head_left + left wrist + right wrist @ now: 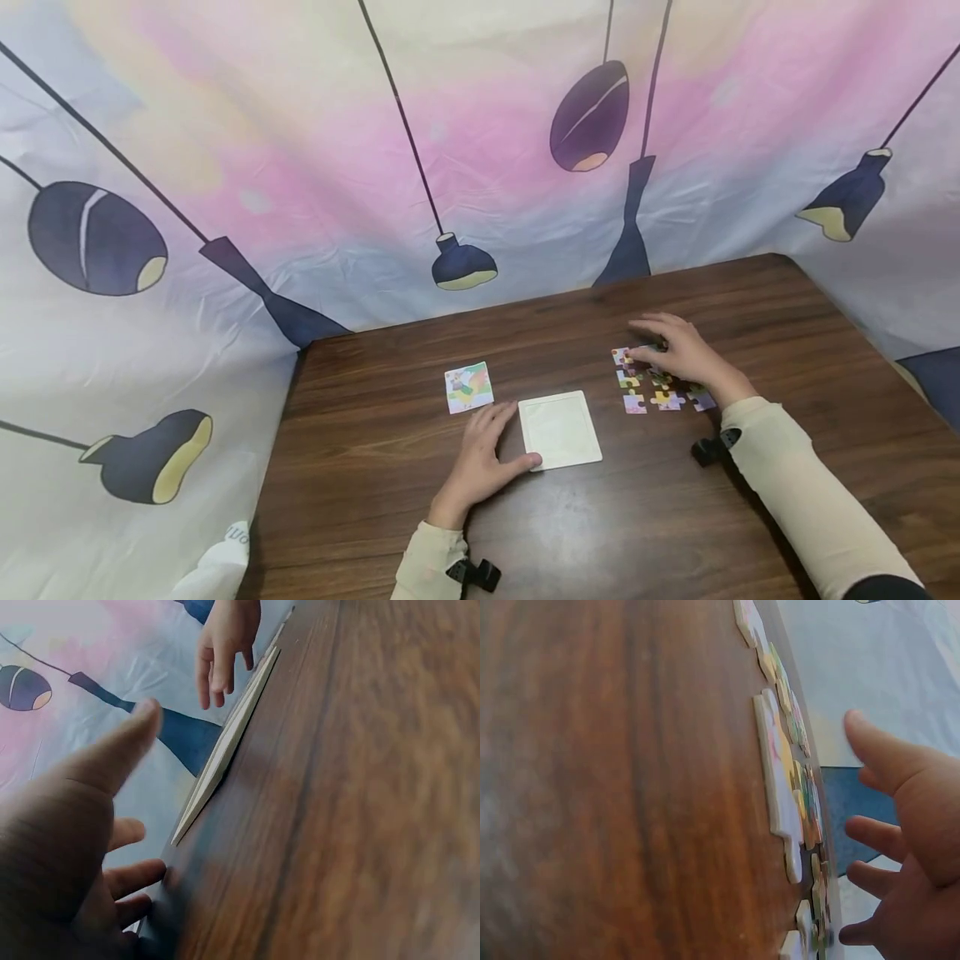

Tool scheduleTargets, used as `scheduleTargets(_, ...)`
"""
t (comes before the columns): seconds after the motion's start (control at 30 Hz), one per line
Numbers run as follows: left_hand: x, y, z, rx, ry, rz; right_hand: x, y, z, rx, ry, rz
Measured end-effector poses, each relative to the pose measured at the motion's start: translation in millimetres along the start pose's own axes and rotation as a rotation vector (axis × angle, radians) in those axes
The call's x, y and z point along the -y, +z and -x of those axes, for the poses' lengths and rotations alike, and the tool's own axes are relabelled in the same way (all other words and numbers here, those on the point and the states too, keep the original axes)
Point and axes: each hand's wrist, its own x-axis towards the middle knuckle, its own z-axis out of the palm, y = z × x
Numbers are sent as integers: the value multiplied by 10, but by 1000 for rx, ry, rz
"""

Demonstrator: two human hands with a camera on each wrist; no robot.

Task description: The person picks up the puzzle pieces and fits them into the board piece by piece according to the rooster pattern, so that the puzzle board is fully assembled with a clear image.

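A square white puzzle tray [559, 430] with a raised border lies on the wooden table. At its left side is my left hand [482, 457], thumb by the near left corner and fingers stretched toward the far left one. Thumb and fingers stand well apart in the left wrist view, with nothing between them. Over a group of colourful jigsaw pieces [667, 401] hovers my right hand [681, 352], its fingers loosely spread. The right wrist view shows a lilac and yellow piece [775, 769] flat on the table, beside the hand. Some pieces are hidden under that hand.
A small square picture card [468, 387] with a colourful drawing lies left of the tray, beyond the left fingertips. The brown table [360, 467] ends at a hanging cloth [315, 150] printed with dark lamps, behind and at both sides.
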Motion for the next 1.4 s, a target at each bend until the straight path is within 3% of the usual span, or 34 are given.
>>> scheduleTargets(0.27, -74, 80, -12, 11, 57, -109, -2, -51, 73, 58, 25, 28)
scheduleTargets(0.43, -81, 76, -53, -4, 26, -146, 38, -48, 27, 58, 20, 49)
scheduleTargets(0.67, -73, 88, -22, -38, -23, -150, 94, 12, -14, 77, 12, 79)
scheduleTargets(1.13, -71, 94, -27, -32, 1, -182, 92, 42, -13, 75, 5, 120)
scheduleTargets(1.4, -57, 100, -12, -22, -1, -170, 133, 83, -19, 71, -52, 199)
